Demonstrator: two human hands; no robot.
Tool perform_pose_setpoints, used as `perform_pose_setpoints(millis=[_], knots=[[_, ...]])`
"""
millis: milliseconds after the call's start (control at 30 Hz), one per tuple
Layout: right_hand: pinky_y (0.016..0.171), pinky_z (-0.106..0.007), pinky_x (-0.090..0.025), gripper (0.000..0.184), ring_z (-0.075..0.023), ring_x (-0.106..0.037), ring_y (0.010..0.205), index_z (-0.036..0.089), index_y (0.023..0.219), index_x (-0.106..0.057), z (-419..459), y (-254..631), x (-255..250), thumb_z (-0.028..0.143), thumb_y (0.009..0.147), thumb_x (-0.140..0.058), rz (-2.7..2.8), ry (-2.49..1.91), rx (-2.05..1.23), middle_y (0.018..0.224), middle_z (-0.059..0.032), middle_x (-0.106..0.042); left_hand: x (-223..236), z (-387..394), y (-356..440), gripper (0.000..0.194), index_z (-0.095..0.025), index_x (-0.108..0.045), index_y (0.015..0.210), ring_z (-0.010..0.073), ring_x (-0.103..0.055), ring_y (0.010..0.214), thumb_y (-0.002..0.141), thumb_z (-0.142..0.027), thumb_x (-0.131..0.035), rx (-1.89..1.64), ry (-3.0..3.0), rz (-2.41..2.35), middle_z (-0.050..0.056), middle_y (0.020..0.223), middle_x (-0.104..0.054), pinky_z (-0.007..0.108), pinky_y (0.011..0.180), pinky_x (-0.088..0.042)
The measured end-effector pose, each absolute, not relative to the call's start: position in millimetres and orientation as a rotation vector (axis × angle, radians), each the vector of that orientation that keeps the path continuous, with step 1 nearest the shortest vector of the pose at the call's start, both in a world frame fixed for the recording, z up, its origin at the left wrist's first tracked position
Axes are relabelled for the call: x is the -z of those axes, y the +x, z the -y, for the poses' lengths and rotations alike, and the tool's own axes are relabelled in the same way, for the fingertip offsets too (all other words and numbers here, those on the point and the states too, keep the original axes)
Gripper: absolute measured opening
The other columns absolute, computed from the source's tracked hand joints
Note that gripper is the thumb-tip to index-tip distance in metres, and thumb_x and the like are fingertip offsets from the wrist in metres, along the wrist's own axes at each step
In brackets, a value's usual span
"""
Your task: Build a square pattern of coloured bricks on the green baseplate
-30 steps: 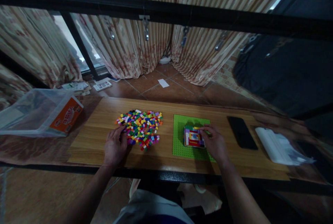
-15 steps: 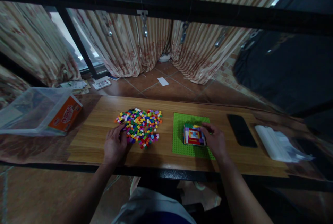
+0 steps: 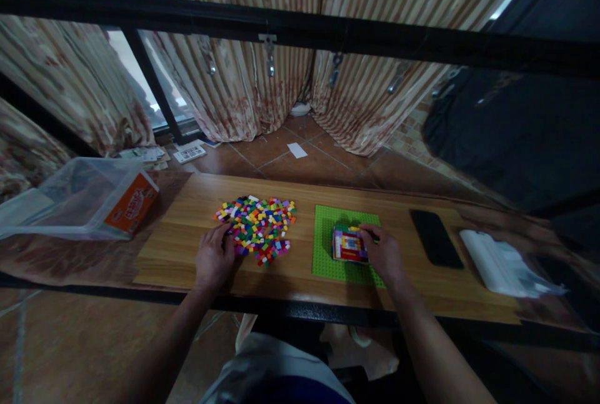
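A square model of colourful toy bricks stands on a green studded baseplate. My right hand is at the model's right side, with thumb and fingers closed on its far right corner. Whether a loose brick is between those fingertips is too small to tell. To the left lies a heap of small loose toy bricks in many colours. My left hand rests at the heap's left edge, its fingers curled in. What is between the left fingertips, if anything, is hidden.
A clear plastic bin with an orange label stands at the left of the wooden board. Right of the baseplate lie a black phone and a white packet in clear plastic. A dark bar crosses above, before striped curtains.
The view has shifted slightly, moving most things a little to the right. Both hands keep nearly the same places; the right fingers have shifted slightly at the model's corner.
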State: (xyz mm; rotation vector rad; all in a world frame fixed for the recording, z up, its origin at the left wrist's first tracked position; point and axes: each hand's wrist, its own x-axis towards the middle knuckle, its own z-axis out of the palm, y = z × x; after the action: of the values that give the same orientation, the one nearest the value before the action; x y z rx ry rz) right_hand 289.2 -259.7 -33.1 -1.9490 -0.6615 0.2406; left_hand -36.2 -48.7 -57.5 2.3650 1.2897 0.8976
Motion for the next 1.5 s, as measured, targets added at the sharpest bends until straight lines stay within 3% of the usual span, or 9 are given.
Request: perform_pose_setpoints(millis=[200, 367, 600, 733, 933, 1333, 1500], knots=[[0.069, -0.035, -0.054, 0.048, -0.0197, -0.067, 0.077, 0.017, 0.100, -0.069, 279.2, 291.2, 35.1, 0.059, 0.081, -0.053, 0.399, -1.768, -0.185, 0.093, -0.0097, -0.073, 56.8, 49.7, -36.3, 0.035, -0.015, -0.063, 0.115, 0.0287, -0.060, 0.112, 0.091, -0.030, -0.043, -0.915, 2.363, -1.279, 0.014, 0.118, -0.068, 0.046, 0.099, -0.047], [0.064, -0.029, -0.051, 0.040, -0.0157, -0.064, 0.072, 0.017, 0.088, -0.068, 301.5, 284.0, 32.9, 0.054, 0.079, -0.062, 0.196, -1.635, -0.130, 0.085, -0.0069, -0.070, 58.3, 49.3, -36.2, 0.035, -0.013, -0.064, 0.113, 0.0291, -0.061, 0.110, 0.090, -0.029, -0.044, -0.917, 2.361, -1.293, 0.014, 0.117, -0.068, 0.046, 0.099, -0.047], [0.067, -0.032, -0.052, 0.037, -0.0176, -0.064, 0.071, 0.018, 0.093, -0.070, 302.7, 223.5, 16.4, 0.053, 0.083, -0.060, 0.322, -1.792, -0.072, 0.086, -0.0076, -0.072, 58.2, 49.6, -35.3, 0.033, -0.015, -0.064, 0.113, 0.0281, -0.061, 0.110, 0.091, -0.029, -0.044, -0.926, 2.362, -1.298, 0.013, 0.117, -0.068, 0.045, 0.098, -0.048], [0.080, -0.038, -0.055, 0.030, -0.0217, -0.068, 0.086, 0.022, 0.098, -0.071, 296.7, 170.0, 23.0, 0.046, 0.088, -0.056, 0.619, -1.808, -0.338, 0.097, -0.0080, -0.074, 58.6, 50.3, -35.4, 0.033, -0.015, -0.065, 0.112, 0.0285, -0.060, 0.109, 0.091, -0.029, -0.045, -0.918, 2.347, -1.322, 0.013, 0.115, -0.068, 0.045, 0.097, -0.048], [0.083, -0.037, -0.054, 0.025, -0.0225, -0.068, 0.094, 0.025, 0.100, -0.071, 284.2, 130.3, 37.6, 0.038, 0.092, -0.052, 1.008, -1.812, -0.547, 0.099, -0.0062, -0.073, 58.5, 52.5, -34.9, 0.032, -0.014, -0.064, 0.114, 0.0274, -0.060, 0.109, 0.091, -0.026, -0.045, -0.923, 2.330, -1.301, 0.014, 0.116, -0.068, 0.046, 0.098, -0.048], [0.085, -0.039, -0.051, 0.028, -0.0235, -0.063, 0.098, 0.027, 0.114, -0.066, 203.7, 138.4, 35.9, 0.028, 0.092, -0.047, 1.375, -1.853, -0.313, 0.105, -0.0064, -0.066, 57.3, 55.0, -34.5, 0.029, -0.017, -0.065, 0.113, 0.0258, -0.060, 0.110, 0.091, -0.023, -0.047, -0.935, 2.274, -1.304, 0.012, 0.116, -0.067, 0.045, 0.100, -0.048], [0.082, -0.038, -0.049, 0.020, -0.0244, -0.061, 0.094, 0.026, 0.102, -0.068, 179.2, 137.3, 41.4, 0.025, 0.090, -0.052, 1.473, -1.943, -0.207, 0.097, -0.0077, -0.062, 58.8, 53.1, -35.3, 0.031, -0.015, -0.064, 0.114, 0.0267, -0.060, 0.111, 0.092, -0.025, -0.045, -0.929, 2.307, -1.296, 0.013, 0.117, -0.068, 0.046, 0.100, -0.048]])
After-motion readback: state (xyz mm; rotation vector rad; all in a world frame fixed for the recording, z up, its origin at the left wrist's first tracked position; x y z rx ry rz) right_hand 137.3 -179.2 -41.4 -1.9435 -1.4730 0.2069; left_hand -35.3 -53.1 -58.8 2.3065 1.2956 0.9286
